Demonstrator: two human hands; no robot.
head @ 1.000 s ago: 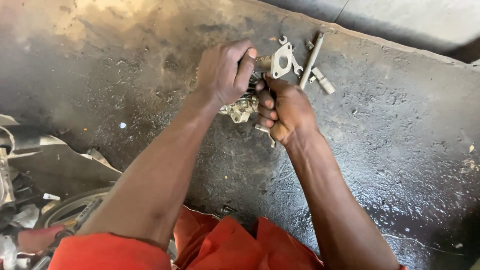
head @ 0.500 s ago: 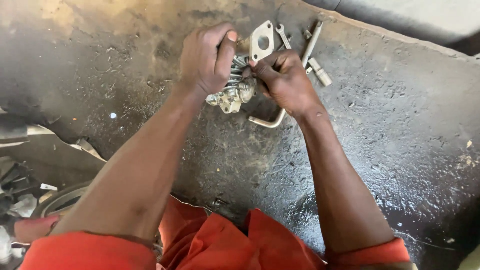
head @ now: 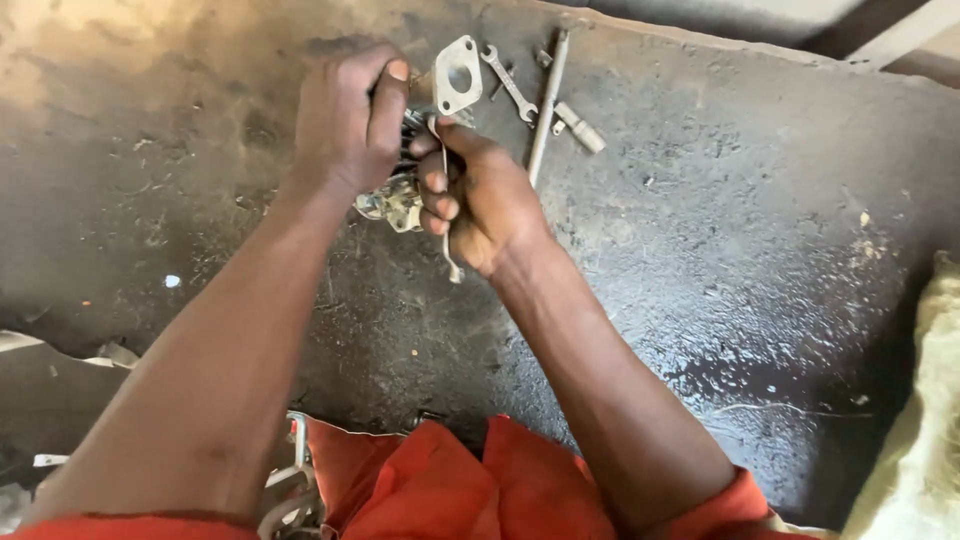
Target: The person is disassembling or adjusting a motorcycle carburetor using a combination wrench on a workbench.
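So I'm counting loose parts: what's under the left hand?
Under the left hand a small grimy metal part pokes out, with the right hand gripping a thin bent rod beside it. The fingers cover the rest of the part.

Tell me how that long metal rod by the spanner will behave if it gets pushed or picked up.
The rod looks like solid steel, so it is probably stiff and fairly heavy for its slim size. It seems round and lies flat on the floor, so a sideways push would likely roll it. The floor looks oily, so the rod may be slippery.
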